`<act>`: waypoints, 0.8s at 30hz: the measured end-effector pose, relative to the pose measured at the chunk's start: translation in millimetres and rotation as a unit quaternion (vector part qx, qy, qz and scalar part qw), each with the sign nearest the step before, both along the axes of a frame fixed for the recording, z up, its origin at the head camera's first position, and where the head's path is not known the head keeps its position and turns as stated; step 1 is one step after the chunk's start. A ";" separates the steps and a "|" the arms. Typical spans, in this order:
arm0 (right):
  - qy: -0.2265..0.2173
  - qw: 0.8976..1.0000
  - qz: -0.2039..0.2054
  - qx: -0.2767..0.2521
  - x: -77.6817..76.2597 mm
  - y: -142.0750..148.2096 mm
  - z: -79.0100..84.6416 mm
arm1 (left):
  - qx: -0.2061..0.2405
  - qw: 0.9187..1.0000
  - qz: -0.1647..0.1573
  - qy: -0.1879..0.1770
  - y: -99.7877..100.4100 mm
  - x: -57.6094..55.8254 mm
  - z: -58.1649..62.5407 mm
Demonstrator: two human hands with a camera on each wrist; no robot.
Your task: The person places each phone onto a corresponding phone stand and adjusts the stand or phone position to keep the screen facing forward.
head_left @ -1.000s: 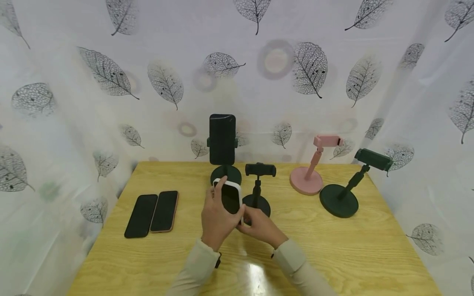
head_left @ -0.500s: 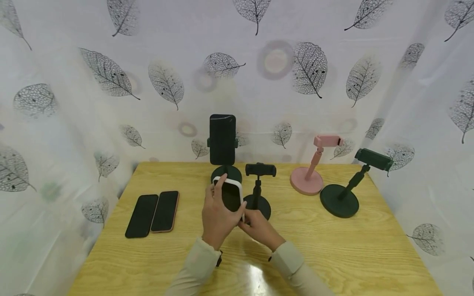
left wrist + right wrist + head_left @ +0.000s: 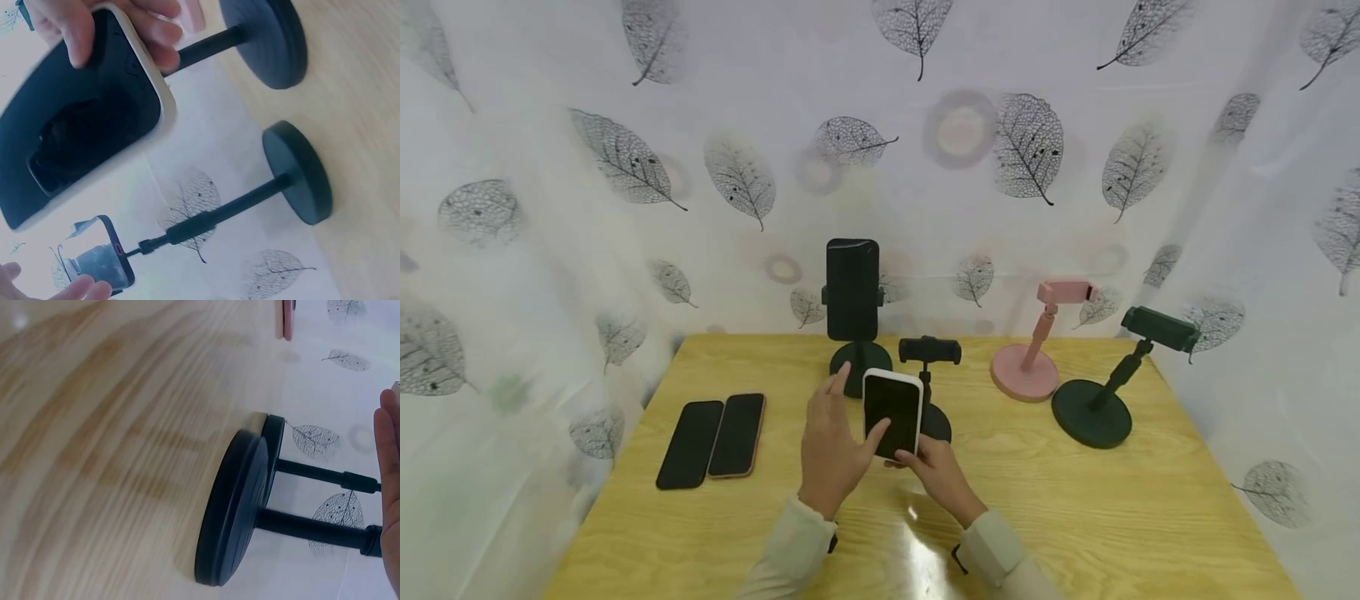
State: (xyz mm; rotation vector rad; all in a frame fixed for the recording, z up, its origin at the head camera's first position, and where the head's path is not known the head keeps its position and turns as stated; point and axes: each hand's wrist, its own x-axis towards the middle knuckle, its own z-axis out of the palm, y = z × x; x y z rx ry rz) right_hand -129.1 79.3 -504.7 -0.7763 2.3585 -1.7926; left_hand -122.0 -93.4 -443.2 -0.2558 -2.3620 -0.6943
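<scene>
Since the earlier frame, your left hand no longer wraps the white-edged phone: its fingers extend to the left, thumb over the screen, contact unclear. Your right hand pinches the near right corner. The phone, now squarer, hangs nearer than the black stand. The table is yellow wood-grained; leaf-printed curtain surrounds its far, left and right sides.

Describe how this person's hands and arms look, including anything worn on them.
The left hand and right hand show no gloves. The left sleeve and right sleeve are long and pale beige, with broad cuffs at the wrists. A small black item shows beside the left one and a thin dark strip beside the right; both are too small to identify.
</scene>
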 end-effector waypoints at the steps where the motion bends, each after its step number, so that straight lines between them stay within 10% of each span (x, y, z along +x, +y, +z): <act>1: -0.008 1.000 0.007 -0.010 0.1 1.4 -1.0 | 0.001 1.000 0.005 0.002 -1.8 -0.1 -1.4; 24: -0.012 1.000 -0.016 -0.014 -0.5 8.1 3.8 | 0.033 0.999 -0.007 -0.013 9.9 8.9 -8.8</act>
